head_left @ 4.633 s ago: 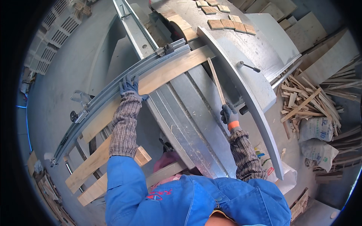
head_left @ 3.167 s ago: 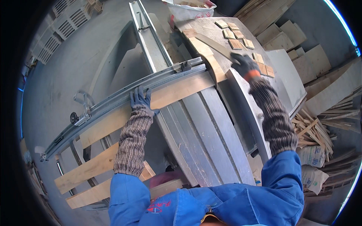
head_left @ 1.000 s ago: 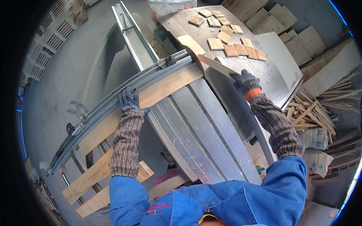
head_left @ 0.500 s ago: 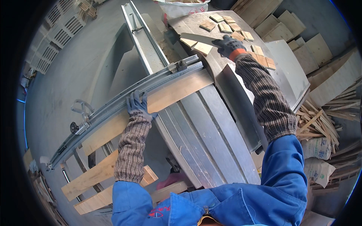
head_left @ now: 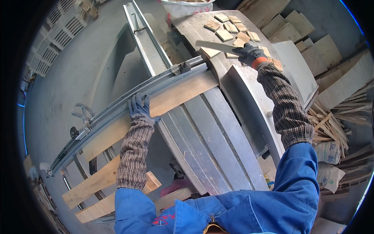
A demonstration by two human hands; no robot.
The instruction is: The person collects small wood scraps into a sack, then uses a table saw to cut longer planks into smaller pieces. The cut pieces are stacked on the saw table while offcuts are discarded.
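My left hand, in a grey glove, lies over a long wooden board, its fingers bent over the metal fence and its thumb along the board's near edge. The board rests flush along the fence, across the ribbed metal sliding table. Farther right, my gloved right hand grips one end of a thin, flat stick. The stick points left over the saw's tabletop, its tip beside a cut wooden piece. Several more square wood pieces lie scattered beyond it.
Under the fence, more boards lie on a side support at the left. A metal rail runs away ahead. On the right are piled wood offcuts, sacks and leaning panels. A white sack stands behind the tabletop.
My right hand has moved right and slightly nearer with the stick. Some wood pieces around it have shifted on the tabletop. My left hand stays on the board.
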